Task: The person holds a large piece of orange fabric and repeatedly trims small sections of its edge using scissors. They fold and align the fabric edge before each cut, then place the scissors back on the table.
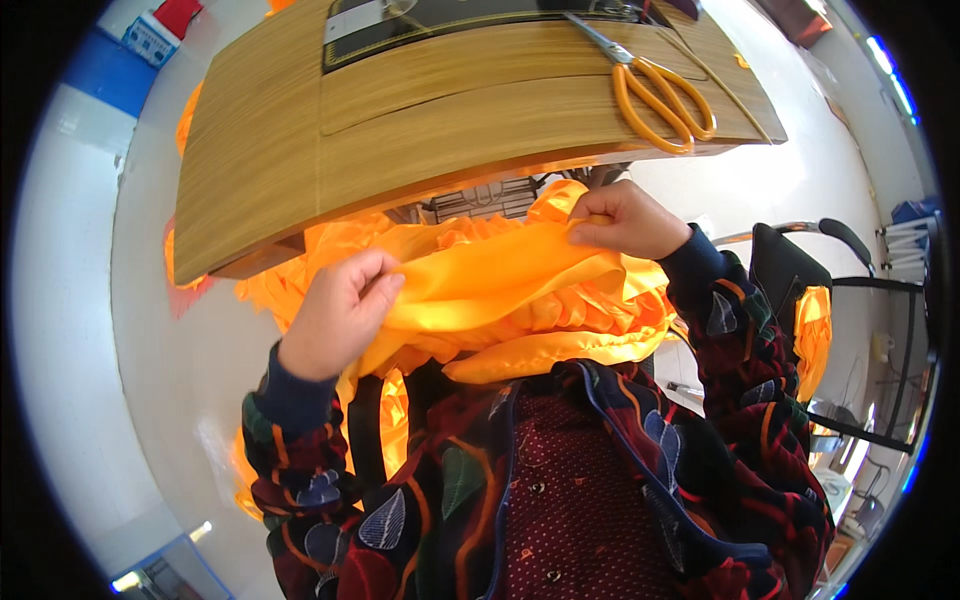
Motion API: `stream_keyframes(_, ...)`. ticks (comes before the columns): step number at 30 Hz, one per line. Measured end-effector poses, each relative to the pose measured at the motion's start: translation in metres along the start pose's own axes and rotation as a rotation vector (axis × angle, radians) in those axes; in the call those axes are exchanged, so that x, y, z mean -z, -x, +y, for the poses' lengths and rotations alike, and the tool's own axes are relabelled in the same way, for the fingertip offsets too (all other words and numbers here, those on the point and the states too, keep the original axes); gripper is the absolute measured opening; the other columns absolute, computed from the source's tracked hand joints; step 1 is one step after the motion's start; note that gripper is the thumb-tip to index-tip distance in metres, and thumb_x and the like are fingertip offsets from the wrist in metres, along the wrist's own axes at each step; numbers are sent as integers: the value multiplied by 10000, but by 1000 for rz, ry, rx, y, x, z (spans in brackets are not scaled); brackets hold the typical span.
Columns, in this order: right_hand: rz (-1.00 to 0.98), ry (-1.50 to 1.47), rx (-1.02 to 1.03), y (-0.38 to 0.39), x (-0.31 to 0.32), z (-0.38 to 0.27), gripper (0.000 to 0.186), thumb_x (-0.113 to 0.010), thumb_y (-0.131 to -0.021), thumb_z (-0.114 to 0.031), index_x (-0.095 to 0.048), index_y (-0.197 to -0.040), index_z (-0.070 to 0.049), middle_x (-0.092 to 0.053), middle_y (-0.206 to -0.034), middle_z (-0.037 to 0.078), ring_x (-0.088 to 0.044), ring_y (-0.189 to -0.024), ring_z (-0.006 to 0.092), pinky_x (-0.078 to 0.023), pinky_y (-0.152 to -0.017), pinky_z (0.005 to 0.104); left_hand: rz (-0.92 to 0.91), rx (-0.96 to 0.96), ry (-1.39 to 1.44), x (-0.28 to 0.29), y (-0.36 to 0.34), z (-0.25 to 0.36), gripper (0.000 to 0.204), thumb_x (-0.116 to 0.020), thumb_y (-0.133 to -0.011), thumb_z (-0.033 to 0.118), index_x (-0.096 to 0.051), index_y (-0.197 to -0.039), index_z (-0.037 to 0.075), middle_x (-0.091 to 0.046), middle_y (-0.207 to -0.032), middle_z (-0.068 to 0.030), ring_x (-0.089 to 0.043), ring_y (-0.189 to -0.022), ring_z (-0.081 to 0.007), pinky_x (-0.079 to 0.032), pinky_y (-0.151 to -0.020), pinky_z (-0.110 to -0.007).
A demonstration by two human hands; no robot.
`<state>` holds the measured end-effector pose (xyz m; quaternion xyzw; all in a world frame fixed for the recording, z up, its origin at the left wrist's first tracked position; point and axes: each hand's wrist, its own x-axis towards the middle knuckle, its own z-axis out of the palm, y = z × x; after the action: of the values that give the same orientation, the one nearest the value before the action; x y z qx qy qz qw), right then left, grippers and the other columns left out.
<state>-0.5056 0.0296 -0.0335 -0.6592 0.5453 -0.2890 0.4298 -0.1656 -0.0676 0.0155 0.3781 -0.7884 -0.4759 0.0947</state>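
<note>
A shiny orange-yellow fabric is stretched between my two hands, in front of the table's near edge. My left hand pinches it at its left end, thumb on top. Higher up on the right, my right hand grips the other end between thumb and curled fingers. More of the same cloth lies gathered in ruffled folds over my lap and hangs down on the left side. A smooth rolled or folded strip of it rests nearest my body.
Just beyond the cloth stands a wooden sewing table. Orange-handled scissors and a thin stick lie at its right, by a dark machine bed. A black chair with orange cloth stands at the right.
</note>
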Motion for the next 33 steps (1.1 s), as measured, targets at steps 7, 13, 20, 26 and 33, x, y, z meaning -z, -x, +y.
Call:
stream_keyframes(7, 163, 41, -16, 16, -14, 62, 182, -638, -890, -168, -612, -940, 6, -614, -799, 84, -574, -741, 183, -466, -691, 308, -312, -5, -324, -44, -83, -29, 220, -504, -884, 196, -470, -802, -5, -504, -729, -237, -521, -677, -347, -424, -628, -398)
stream_keyframes(13, 11, 99, 39, 84, -33, 43, 164, -599, -878, -171, -547, -817, -28, -558, -746, 165, -578, -717, 356, -472, -651, 400, -821, -5, -14, -71, -52, -20, 188, -515, -916, 194, -539, -922, 8, -547, -740, -92, -532, -704, -175, -449, -664, -344)
stream_keyframes(20, -3, 87, -93, 125, -50, 27, 150, -568, -888, -166, -552, -890, -17, -570, -818, 175, -592, -792, 368, -486, -707, 419, -911, -13, -82, -106, -109, -7, 170, -597, -887, 181, -614, -939, 20, -615, -795, -47, -560, -750, -115, -466, -691, -289)
stream_keyframes(26, 93, 95, -148, 140, -47, 18, 138, -548, -859, -143, -519, -854, -8, -568, -811, 189, -587, -799, 390, -485, -712, 434, -277, -651, -94, -210, -182, 16, 237, -644, -783, 92, -625, -1014, 37, -612, -1054, -141, -584, -988, -305, -454, -874, -372)
stream_keyframes(33, 75, 154, -104, 146, -50, 15, 143, -549, -867, -153, -521, -860, -13, -566, -811, 171, -594, -793, 363, -490, -718, 419, -202, -639, -333, -268, -199, 1, 309, -613, -727, 3, -641, -1032, 44, -635, -1083, -127, -562, -1080, -314, -414, -969, -418)
